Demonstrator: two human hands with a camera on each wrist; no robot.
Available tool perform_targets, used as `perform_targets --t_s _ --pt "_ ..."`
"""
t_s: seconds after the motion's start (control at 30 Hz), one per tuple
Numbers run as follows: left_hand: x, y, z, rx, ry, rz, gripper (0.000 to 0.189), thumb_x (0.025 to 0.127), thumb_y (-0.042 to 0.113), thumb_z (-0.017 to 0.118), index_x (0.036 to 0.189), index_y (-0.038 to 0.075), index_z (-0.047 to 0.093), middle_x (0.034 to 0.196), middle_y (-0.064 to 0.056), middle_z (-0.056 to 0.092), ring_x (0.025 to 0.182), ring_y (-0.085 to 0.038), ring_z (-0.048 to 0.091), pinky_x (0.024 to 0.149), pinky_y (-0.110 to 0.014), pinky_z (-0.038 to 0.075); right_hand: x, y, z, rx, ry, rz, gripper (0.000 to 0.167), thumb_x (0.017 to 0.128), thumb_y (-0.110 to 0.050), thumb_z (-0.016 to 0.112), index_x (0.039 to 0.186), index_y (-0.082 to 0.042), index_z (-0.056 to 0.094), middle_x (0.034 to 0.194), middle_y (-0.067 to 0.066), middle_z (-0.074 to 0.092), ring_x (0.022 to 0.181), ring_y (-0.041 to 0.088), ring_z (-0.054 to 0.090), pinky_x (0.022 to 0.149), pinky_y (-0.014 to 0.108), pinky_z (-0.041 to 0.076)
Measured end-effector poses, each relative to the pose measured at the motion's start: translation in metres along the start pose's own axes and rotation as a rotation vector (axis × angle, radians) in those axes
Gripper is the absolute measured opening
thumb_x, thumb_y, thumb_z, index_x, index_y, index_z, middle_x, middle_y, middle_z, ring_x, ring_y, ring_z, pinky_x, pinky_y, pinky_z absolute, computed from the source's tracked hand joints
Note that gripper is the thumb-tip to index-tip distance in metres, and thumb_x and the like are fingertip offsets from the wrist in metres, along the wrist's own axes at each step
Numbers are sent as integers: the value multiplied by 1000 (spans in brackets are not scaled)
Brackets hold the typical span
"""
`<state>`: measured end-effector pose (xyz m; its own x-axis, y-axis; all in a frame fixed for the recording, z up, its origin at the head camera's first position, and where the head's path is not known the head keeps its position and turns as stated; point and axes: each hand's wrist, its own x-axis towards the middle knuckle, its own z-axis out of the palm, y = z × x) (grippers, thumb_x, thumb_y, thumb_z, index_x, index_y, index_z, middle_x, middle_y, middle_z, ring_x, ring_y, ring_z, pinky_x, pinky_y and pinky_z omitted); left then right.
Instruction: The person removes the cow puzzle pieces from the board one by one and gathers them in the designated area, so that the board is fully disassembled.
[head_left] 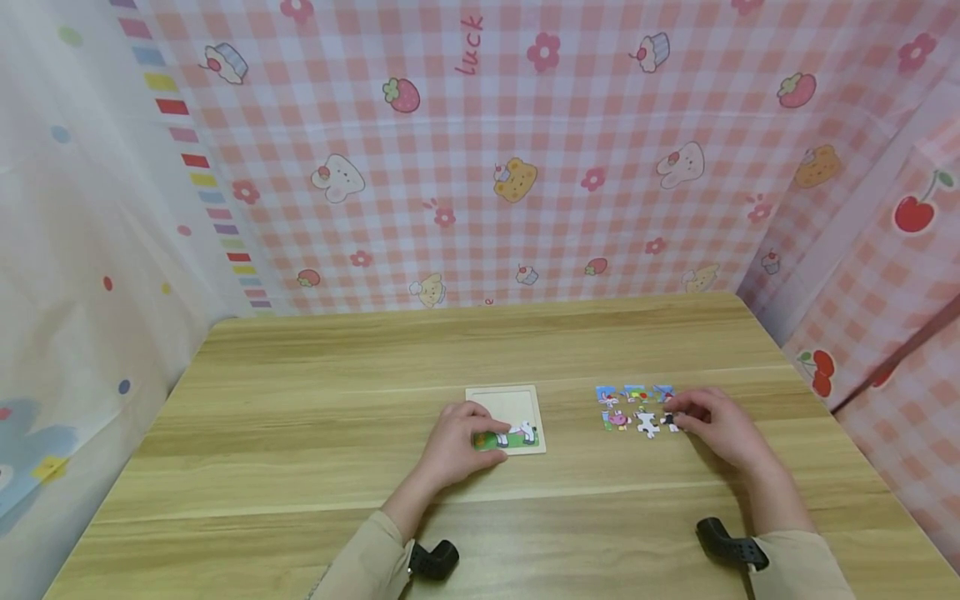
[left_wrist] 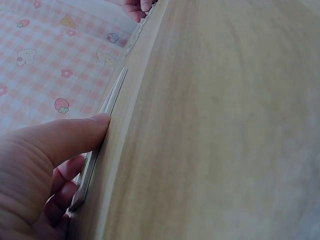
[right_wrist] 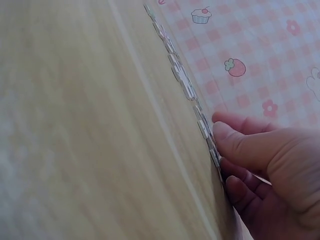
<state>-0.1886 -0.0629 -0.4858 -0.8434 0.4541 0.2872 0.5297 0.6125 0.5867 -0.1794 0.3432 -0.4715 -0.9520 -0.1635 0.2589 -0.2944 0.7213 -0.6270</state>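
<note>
My left hand (head_left: 453, 443) grips the left side of a small wooden puzzle tray (head_left: 538, 417). Its thumb lies along the near edge, and its fingers reach over the left part. Inside the tray, a strip of fitted pieces (head_left: 528, 435) shows a white animal's legs on green grass along the bottom; the upper part shows bare wood. To the right, my right hand (head_left: 716, 423) pinches a black-and-white puzzle piece (head_left: 670, 422) at the right end of the loose pieces. In the right wrist view its thumb (right_wrist: 223, 134) and index finger come together at the row's edge.
Several loose puzzle pieces (head_left: 618, 419) lie flat in two rows right of the tray, one of them a white piece (head_left: 647, 424). The wood-grain table (head_left: 337, 400) extends around both hands. A checked pink curtain (head_left: 465, 150) hangs behind it, with more curtain at both sides.
</note>
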Motion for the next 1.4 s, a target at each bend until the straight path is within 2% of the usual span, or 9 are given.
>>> perform_targets --t_s 0.3,0.43,0.57,0.73,0.87,1.0,1.13,1.23,1.4 --pt "1 1 -1 -33 -4 -17 31 74 21 88 103 15 79 101 -2 62 100 -22 51 88 -41 43 2 -5 -2 30 43 -17 16 86 3 72 103 2 71 97 13 63 82 2 53 69 17 45" --pt "1 1 -1 -40 -6 -18 31 74 21 88 103 15 79 101 -2 62 100 -22 51 88 -41 42 6 -16 -1 2 22 -9 18 87 -3 74 105 -1 71 93 7 63 78 7 54 67 22 47" --pt "1 1 -2 -43 -9 -16 31 74 21 88 104 14 79 102 -2 62 100 -22 51 88 -41 42 12 -29 6 34 -19 -27 19 86 -3 75 104 -1 71 91 5 63 78 10 55 68 24 49" --pt "1 1 -3 -77 -13 -46 35 74 20 87 107 12 78 107 -4 64 104 -24 52 91 -43 43 19 -44 22 76 -63 -69 19 84 -3 77 102 -3 72 87 2 62 77 11 54 67 24 48" --pt "1 1 -7 -183 -7 -93 40 74 17 86 112 9 75 114 -6 64 109 -27 53 96 -47 43 24 -51 37 96 -107 -92 18 85 -6 77 103 -5 73 89 0 62 78 11 54 67 25 48" --pt "1 -3 -14 -254 14 -96 41 76 13 85 114 6 74 122 -9 63 118 -32 53 103 -53 39 30 -61 51 118 -140 -122 18 87 -6 76 104 -5 72 92 1 63 80 12 55 69 26 49" --pt "0 -11 -23 -239 7 -107 45 76 14 85 118 5 72 134 -11 60 130 -36 46 111 -56 30 35 -76 64 155 -182 -131 19 87 -7 75 105 -5 71 93 2 64 82 13 55 70 27 49" --pt "-2 -16 -28 -223 -23 -133 51 77 17 85 124 6 69 142 -9 54 135 -35 42 113 -55 28 39 -87 73 175 -218 -157 20 87 -7 75 106 -4 71 95 3 66 83 15 57 72 28 50" --pt "-4 -21 -37 -207 -73 -128 58 78 19 84 131 6 64 150 -9 46 141 -35 34 115 -56 23 45 -103 88 169 -273 -219 23 87 -7 76 109 -4 70 96 3 68 83 14 58 72 28 50"
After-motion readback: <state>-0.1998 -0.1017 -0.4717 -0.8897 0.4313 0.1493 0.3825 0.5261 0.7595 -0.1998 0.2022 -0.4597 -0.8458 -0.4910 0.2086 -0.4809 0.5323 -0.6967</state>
